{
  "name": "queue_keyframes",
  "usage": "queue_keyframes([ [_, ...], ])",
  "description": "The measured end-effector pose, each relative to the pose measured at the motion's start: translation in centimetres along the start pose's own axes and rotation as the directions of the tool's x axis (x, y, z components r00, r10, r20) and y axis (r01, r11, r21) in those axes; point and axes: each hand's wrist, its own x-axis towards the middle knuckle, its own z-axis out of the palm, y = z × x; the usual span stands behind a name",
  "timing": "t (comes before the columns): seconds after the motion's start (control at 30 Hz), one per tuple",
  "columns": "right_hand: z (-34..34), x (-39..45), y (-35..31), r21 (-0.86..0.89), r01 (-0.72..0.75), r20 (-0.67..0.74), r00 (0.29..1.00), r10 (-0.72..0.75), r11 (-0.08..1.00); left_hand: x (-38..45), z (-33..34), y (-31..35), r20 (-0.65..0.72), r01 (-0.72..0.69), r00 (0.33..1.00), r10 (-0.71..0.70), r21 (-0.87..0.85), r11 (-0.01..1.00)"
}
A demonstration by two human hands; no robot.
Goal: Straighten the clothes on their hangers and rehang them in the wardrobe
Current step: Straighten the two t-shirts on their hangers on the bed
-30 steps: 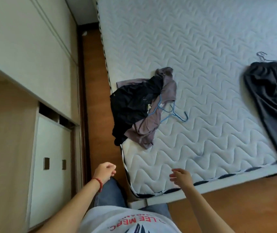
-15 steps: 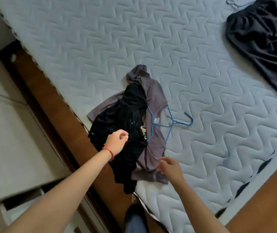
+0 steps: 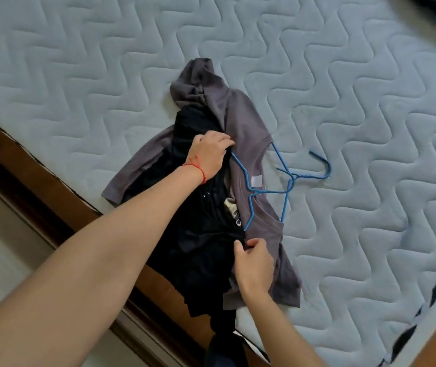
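A crumpled black garment (image 3: 206, 234) and a grey cotton T-shirt (image 3: 243, 133) on blue wire hangers (image 3: 288, 178) are heaped at the near-left edge of the white quilted mattress (image 3: 370, 102). The black fabric is pinched by the left hand (image 3: 209, 154) and the right hand (image 3: 254, 266).

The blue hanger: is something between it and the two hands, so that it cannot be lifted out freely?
Yes. The blue hanger is threaded through the neck of the grey shirt, and the black garment overlaps that shirt's left side. Both the left hand and right hand grip cloth at that overlap.
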Motion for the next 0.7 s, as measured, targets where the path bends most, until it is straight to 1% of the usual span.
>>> queue_keyframes([
  [0.07,0.7,-0.5,0.0,-0.048,0.012,0.0,1.0,-0.012,0.999,0.3,0.7,-0.2,-0.077,-0.086,0.993,0.091,0.067,0.994],
  [0.13,1.5,-0.9,0.1,-0.086,0.018,0.015,1.0,-0.017,0.996,0.6,1.2,-0.7,-0.139,-0.155,0.972,0.189,0.227,0.961],
  [0.17,1.7,-1.1,0.1,-0.092,0.014,0.026,1.0,-0.012,0.996,0.8,1.2,-0.9,-0.128,-0.178,0.966,0.225,0.303,0.936],
  [0.23,2.1,-1.1,0.1,-0.081,-0.001,0.029,1.0,0.003,0.997,0.9,0.8,-0.8,-0.103,-0.23,0.952,0.288,0.38,0.896],
  [0.3,2.1,-0.7,0.1,-0.044,-0.014,0.016,1.0,0.015,0.999,0.9,0.3,-0.7,-0.079,-0.28,0.937,0.34,0.414,0.866],
  [0.33,2.0,-0.5,0.1,-0.024,-0.009,0.01,1.0,0.01,1.0,0.8,0.0,-0.9,-0.081,-0.285,0.935,0.344,0.402,0.87],
  [0.4,1.3,-0.6,0.2,0.007,0.027,0.001,1.0,-0.027,1.0,0.6,-0.8,-1.4,-0.078,-0.263,0.952,0.297,0.297,0.918],
  [0.5,-0.1,-1.5,0.2,0.056,0.102,-0.014,0.995,-0.102,0.993,-0.9,-2.8,-2.4,-0.078,-0.128,0.987,0.139,0.127,0.984],
  [0.6,-1.6,-2.9,0.3,0.111,0.175,-0.032,0.985,-0.172,0.978,-3.8,-5.3,-3.0,-0.122,-0.019,0.992,0.023,0.038,0.999],
  [0.7,-3.6,-4.8,0.2,0.129,0.271,-0.057,0.962,-0.266,0.954,-7.2,-8.1,-3.1,-0.185,0.041,0.981,-0.053,-0.068,0.997],
])
